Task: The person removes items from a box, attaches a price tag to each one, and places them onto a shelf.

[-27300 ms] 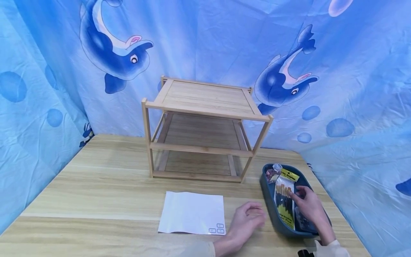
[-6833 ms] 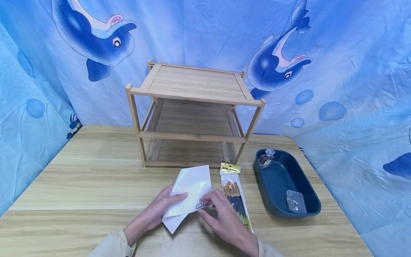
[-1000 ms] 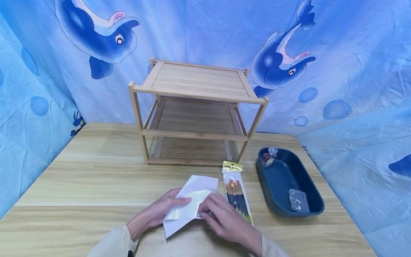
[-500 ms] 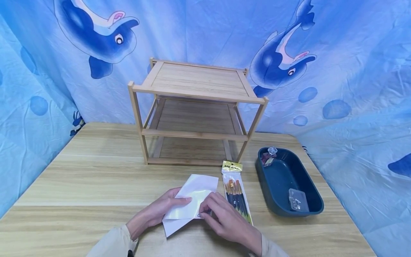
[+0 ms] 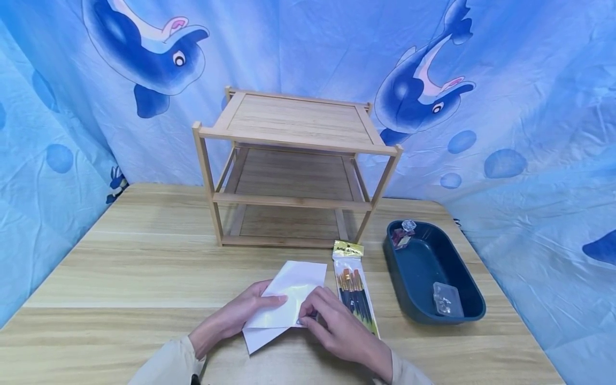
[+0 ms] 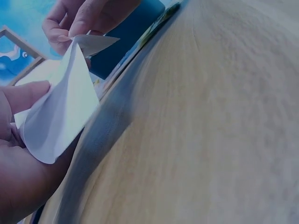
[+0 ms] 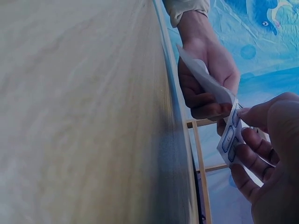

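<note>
Plainly, the wooden rack (image 5: 298, 120) was the biggest thing on the surface (image 5: 144, 267), standing at twelve o'clock from the person's work, with the dark blue tub (image 5: 399, 283) between two and three and the packet of brushes (image 5: 353, 294) closer in, toward three. At the middle of that dial, lifted off the surface, was the white sheet (image 5: 298, 286). It looked to me next to weightless, limp enough to buckle wherever it went unsupported, and likely to keep any hard crease. Its faint shine suggested a slightly slick face; a sharp tug could well have torn it. A flat hold near an edge, thumb above and fingers beneath, seemed kindest. The left grip (image 5: 245, 305) had it much that way, at nine o'clock. The right grip (image 5: 332, 326), at four o'clock, pinched a corner. The sheet itself was plain and bright, bent, with a pointed flap (image 5: 262, 338) poking out toward seven; whether that was a second layer or one sheet folded, I couldn't tell. Smallest were the dark-outlined boxes (image 7: 229, 137) printed by the pinched corner, their marks too small to read.
</note>
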A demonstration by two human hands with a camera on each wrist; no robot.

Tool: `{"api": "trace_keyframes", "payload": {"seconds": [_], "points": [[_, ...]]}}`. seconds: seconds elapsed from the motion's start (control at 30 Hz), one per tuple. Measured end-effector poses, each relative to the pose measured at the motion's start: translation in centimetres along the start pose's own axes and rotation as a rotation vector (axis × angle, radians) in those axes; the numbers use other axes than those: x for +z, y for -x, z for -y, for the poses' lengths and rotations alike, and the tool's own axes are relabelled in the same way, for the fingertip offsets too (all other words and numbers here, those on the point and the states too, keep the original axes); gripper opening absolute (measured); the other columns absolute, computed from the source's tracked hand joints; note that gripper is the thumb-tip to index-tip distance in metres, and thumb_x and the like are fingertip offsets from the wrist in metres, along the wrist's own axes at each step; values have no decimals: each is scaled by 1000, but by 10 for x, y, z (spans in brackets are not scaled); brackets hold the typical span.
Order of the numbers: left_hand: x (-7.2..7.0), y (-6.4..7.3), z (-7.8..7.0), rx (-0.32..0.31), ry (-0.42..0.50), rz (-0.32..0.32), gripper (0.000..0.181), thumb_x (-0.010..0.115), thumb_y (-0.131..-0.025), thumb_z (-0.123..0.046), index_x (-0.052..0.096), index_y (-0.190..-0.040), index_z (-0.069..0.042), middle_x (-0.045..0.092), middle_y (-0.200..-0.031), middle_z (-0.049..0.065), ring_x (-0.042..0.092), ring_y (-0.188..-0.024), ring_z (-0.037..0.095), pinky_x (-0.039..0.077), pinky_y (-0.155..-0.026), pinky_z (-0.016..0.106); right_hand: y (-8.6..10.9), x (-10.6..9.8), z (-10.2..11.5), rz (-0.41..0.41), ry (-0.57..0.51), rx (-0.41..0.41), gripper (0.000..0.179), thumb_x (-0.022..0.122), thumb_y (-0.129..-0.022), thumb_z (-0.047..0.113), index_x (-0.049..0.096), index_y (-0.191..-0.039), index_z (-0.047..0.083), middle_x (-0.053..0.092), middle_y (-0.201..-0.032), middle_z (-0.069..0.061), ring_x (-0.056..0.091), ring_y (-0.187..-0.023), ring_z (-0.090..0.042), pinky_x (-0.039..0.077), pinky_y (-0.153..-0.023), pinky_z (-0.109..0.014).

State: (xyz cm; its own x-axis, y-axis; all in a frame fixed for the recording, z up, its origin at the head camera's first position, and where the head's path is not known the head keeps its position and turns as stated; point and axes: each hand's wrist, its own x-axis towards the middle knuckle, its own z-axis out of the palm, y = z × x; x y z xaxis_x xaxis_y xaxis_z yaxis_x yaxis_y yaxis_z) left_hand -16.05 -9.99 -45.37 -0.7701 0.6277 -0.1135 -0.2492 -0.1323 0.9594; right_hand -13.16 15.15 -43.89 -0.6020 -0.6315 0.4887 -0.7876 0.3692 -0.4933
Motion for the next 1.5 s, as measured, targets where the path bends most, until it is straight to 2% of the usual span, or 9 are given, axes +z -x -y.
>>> {"api": "trace_keyframes", "payload": {"seconds": [0.27,0.5,0.67,0.93,1.07,1.13,1.27,1.37,1.5], "points": [[2,0,-2,20,-126,-48,50,59,-104,-16,47,-145,9,72,-103,9,68,-87,18,56,-71,26,2,1,-3,-2,-89,82,11,67,-101,12,60,-105,20,57,-105,12,53,-98,-8,52,-83,-25],[2,0,-2,46,-229,-84,51,59,-104,-18,46,-146,8,70,-105,11,67,-89,22,57,-74,29,4,-1,-3,6,-210,148,6,63,-104,13,60,-105,17,60,-104,0,55,-94,-9,53,-80,-26],[3,-1,-2,44,-272,-134,50,60,-104,-17,48,-144,9,69,-105,10,66,-89,23,57,-73,30,4,0,-5,-16,-244,164,11,63,-103,10,59,-105,19,60,-104,5,57,-95,-9,54,-81,-27],[9,-1,-5,83,-421,-272,43,66,-98,-15,57,-131,11,69,-98,9,66,-80,21,56,-65,32,4,2,-7,-43,-288,195,21,64,-100,0,58,-107,18,59,-102,12,60,-94,-10,55,-80,-28],[11,-2,-4,120,-563,-369,42,72,-94,-12,59,-127,10,69,-96,11,66,-78,20,57,-61,31,3,1,-6,-40,-297,234,17,64,-101,1,59,-106,17,61,-103,11,60,-93,-11,55,-79,-28],[11,-4,-4,135,-661,-432,46,75,-91,-11,59,-129,10,69,-100,13,66,-82,20,58,-64,32,3,0,-6,-35,-299,260,15,64,-101,3,59,-106,16,61,-103,11,61,-93,-11,55,-78,-28],[13,-5,-4,132,-839,-537,63,80,-88,-15,53,-138,12,66,-119,20,62,-103,31,56,-83,44,2,-1,-4,-25,-310,310,14,63,-102,4,59,-105,17,62,-101,11,61,-93,-11,55,-78,-29],[14,-5,-4,119,-914,-571,74,82,-87,-17,46,-144,12,59,-131,24,52,-115,37,48,-92,50,2,-1,-4,-24,-321,325,12,62,-103,5,60,-106,16,63,-101,9,61,-93,-12,55,-79,-29],[15,-6,-4,131,-957,-586,82,83,-86,-18,40,-150,10,52,-139,29,46,-119,40,45,-96,53,3,-2,-4,-31,-336,317,6,61,-103,7,60,-106,13,64,-100,4,62,-93,-14,56,-80,-30]]}}
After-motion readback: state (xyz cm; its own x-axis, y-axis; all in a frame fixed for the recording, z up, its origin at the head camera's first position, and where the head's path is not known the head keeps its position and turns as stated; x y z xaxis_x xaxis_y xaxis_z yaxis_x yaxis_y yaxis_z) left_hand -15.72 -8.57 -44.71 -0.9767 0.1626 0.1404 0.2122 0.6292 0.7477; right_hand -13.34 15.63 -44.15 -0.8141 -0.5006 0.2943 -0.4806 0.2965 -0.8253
